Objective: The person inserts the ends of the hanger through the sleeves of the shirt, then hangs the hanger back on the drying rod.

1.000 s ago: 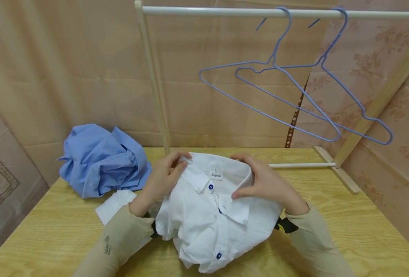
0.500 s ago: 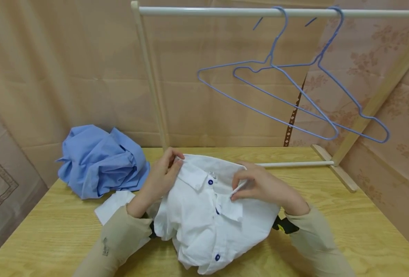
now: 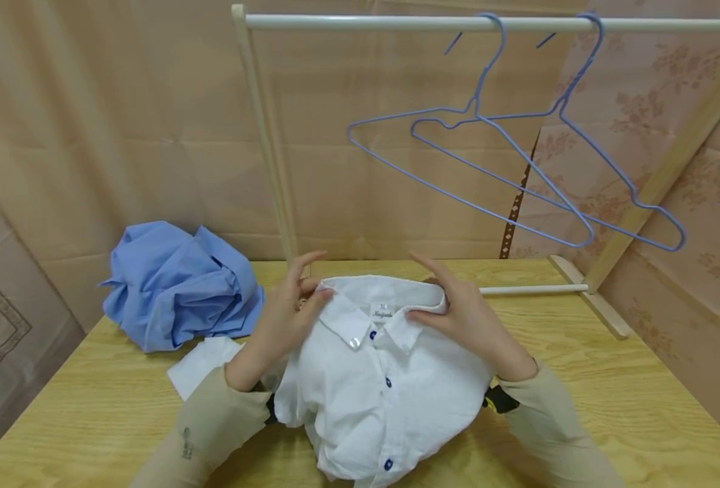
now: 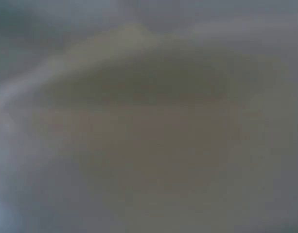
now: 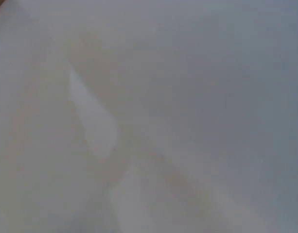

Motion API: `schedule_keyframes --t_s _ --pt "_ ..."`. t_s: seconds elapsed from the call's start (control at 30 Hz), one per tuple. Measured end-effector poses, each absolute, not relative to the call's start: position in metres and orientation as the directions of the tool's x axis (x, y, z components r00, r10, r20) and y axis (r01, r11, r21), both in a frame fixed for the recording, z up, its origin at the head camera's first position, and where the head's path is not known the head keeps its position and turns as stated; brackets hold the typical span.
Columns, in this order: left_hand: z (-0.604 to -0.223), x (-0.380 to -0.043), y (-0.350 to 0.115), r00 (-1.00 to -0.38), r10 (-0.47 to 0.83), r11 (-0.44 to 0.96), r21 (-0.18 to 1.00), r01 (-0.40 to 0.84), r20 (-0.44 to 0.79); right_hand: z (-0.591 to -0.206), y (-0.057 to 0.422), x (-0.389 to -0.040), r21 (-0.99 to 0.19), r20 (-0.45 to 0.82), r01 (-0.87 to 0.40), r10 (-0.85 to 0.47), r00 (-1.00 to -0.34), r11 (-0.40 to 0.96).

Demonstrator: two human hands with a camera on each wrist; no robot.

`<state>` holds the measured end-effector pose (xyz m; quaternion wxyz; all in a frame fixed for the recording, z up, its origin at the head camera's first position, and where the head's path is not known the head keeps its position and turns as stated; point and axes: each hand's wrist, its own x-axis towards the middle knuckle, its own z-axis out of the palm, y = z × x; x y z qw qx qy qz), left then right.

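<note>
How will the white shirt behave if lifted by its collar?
White shirt: probably floppy, since its body bunches in soft folds. The collar is likely a bit stiffer, as its folded flaps keep fairly straight edges. Probably light for its bulk: the cloth looks thin, with only small buttons down the front.

Blue cloth (image 3: 180,288), rack (image 3: 421,23) on wooden table (image 3: 634,400)

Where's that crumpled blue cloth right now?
In the head view, the blue cloth lies heaped on the left back part of the wooden table, left of the white shirt and the rack's left post.
</note>
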<state>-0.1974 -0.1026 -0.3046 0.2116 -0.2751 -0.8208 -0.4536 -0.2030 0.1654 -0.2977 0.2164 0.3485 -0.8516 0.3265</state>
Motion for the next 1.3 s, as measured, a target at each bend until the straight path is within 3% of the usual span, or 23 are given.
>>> schedule_keyframes --t_s 0.27,0.6,0.83,0.97,1.07,1.3 --pt "-0.306 -0.199 -0.102 -0.810 0.232 0.493 0.653 0.575 0.538 -0.303 0.171 -0.212 -0.476 0.480 -0.658 -0.455 -0.750 0.583" --pt "-0.308 -0.197 -0.104 -0.802 0.399 0.462 0.659 0.594 0.444 -0.304 0.172 -0.213 -0.460 0.447 -0.631 -0.450 -0.773 0.625" --pt "-0.308 -0.197 -0.106 -0.853 0.331 0.412 0.751 0.515 0.403 -0.278 0.176 -0.216 -0.500 0.380 -0.612 -0.480 -0.790 0.612" --pt "-0.307 -0.197 -0.104 -0.859 0.288 0.458 0.727 0.511 0.423 -0.251 0.179 -0.223 -0.442 0.442 -0.653 -0.484 -0.755 0.615" --pt "-0.308 -0.199 -0.102 -0.853 0.270 0.469 0.712 0.522 0.448 -0.227 0.180 -0.229 -0.376 0.553 -0.633 -0.385 -0.739 0.676" --pt "-0.311 -0.200 -0.103 -0.838 0.283 0.483 0.686 0.544 0.466 -0.177 0.181 -0.244 -0.444 0.693 -0.467 -0.038 -0.720 0.765"
